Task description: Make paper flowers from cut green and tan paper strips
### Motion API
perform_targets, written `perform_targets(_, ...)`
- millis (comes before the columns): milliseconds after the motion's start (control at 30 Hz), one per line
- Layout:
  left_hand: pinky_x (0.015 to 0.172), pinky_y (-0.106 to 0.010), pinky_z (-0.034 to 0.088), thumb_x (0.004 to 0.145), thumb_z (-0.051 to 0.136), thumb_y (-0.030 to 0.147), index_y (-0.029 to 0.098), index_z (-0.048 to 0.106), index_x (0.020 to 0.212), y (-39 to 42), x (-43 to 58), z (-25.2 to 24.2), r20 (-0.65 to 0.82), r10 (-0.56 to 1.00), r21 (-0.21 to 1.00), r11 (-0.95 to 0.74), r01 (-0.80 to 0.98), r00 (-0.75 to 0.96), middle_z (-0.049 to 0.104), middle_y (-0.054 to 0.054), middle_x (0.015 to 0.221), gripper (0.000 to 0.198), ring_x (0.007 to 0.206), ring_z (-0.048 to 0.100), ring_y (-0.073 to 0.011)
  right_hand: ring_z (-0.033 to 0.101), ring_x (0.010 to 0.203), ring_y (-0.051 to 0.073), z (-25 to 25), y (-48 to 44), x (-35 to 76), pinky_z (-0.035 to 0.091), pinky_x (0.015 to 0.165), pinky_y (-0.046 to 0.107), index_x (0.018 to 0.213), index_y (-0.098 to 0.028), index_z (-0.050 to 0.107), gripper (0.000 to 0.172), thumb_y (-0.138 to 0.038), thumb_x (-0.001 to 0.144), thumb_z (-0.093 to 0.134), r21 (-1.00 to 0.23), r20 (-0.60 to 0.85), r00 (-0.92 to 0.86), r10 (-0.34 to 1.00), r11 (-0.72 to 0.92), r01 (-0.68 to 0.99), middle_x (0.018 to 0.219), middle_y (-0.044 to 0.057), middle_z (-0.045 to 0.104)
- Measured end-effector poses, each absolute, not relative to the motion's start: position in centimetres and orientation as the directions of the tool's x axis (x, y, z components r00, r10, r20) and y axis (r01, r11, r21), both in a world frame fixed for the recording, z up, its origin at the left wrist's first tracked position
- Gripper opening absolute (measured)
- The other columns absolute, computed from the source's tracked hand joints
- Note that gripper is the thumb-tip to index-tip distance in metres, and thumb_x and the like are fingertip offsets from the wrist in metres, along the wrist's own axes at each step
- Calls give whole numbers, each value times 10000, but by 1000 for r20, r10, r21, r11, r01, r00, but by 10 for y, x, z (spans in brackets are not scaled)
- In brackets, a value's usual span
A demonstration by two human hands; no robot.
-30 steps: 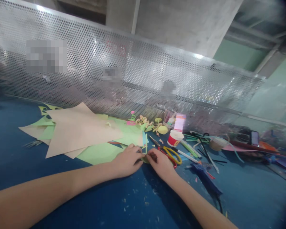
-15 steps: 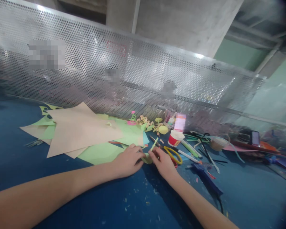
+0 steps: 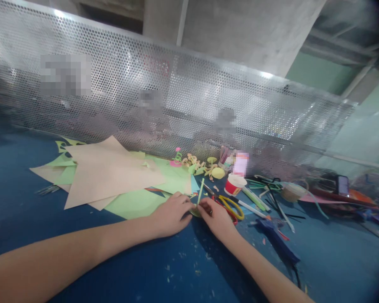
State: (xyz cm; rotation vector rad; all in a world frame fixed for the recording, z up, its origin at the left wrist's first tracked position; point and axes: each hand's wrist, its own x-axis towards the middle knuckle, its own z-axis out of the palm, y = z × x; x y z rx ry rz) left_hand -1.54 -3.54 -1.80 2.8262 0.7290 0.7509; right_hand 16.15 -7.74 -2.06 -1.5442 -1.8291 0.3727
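My left hand (image 3: 173,215) rests at the blue table with its fingers pinched on the left edge of a small light green paper piece (image 3: 195,213). From the other side my right hand (image 3: 217,218) pinches at the same piece. A narrow green paper strip (image 3: 201,190) stands up almost vertically beside my right fingertips. How the strip meets the small piece is hidden by the fingers. Red-handled and yellow-handled scissors (image 3: 230,206) lie just right of my right hand.
Large beige sheets (image 3: 110,176) and green sheets (image 3: 135,205) lie left. Behind the hands are curled paper pieces (image 3: 194,162) and a red-and-white paper cup (image 3: 235,185). A blue glue gun (image 3: 278,240) lies right. A perforated metal screen (image 3: 189,97) stands along the back.
The green strip has swung from a rightward lean to nearly upright. My fingertips have come closer together over the small paper piece, covering more of it. The whole view has shifted slightly.
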Motion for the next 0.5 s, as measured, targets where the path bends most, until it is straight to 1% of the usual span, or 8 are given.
perform_targets(200,876,-357,367,832,431,269,202,589,1026,-37,-18,-15,432,490,260,-871,416,757,548,-66,972,260,973,439,-216,573,631,160,-20,-76,160,438,598,269,738,-192,528,174,-326,811,444,-576,321,-38,946,227,785,683,12,606)
perform_targets(267,876,-358,360,842,415,290,200,607,999,-37,-19,-14,433,507,300,-861,412,745,566,-64,955,264,958,454,-214,567,620,161,-19,-77,158,431,584,266,733,-194,527,157,-309,803,446,-570,315,-44,948,226,790,677,12,601)
perform_targets(300,877,-358,355,849,402,300,197,617,980,-36,-19,-13,437,526,338,-848,409,730,578,-62,938,272,946,465,-212,561,608,161,-18,-77,158,426,572,265,726,-195,526,147,-300,797,450,-561,311,-49,949,225,796,666,10,595)
perform_targets(367,870,-351,350,851,395,313,193,637,926,-33,-18,-10,431,598,473,-788,394,676,606,-56,892,281,914,492,-208,550,593,163,-18,-78,157,415,558,264,709,-200,521,129,-288,783,463,-529,312,-55,948,221,820,649,5,581)
perform_targets(400,856,-342,357,840,412,319,192,647,884,-30,-18,-8,406,657,578,-723,378,635,617,-51,862,270,890,507,-206,547,593,164,-17,-79,156,412,557,265,701,-202,517,122,-287,777,472,-511,315,-54,947,218,831,645,3,577)
perform_targets(433,836,-330,368,816,452,317,189,655,833,-26,-17,-5,353,733,714,-613,338,581,624,-45,826,241,859,522,-204,546,597,166,-17,-79,156,410,559,265,698,-204,514,119,-290,773,480,-499,318,-53,947,214,840,647,3,575)
perform_targets(467,806,-319,383,784,497,309,183,659,776,-21,-17,-2,272,808,843,-462,275,523,627,-39,783,205,816,536,-200,547,604,167,-17,-80,156,410,562,264,699,-204,512,121,-296,772,485,-491,319,-51,946,211,845,650,4,575)
perform_targets(500,769,-309,401,752,534,294,173,655,723,-16,-18,2,168,866,941,-283,185,470,622,-33,735,173,765,546,-192,547,611,167,-16,-80,155,409,566,264,704,-204,513,125,-304,775,487,-485,320,-51,946,210,849,656,6,576)
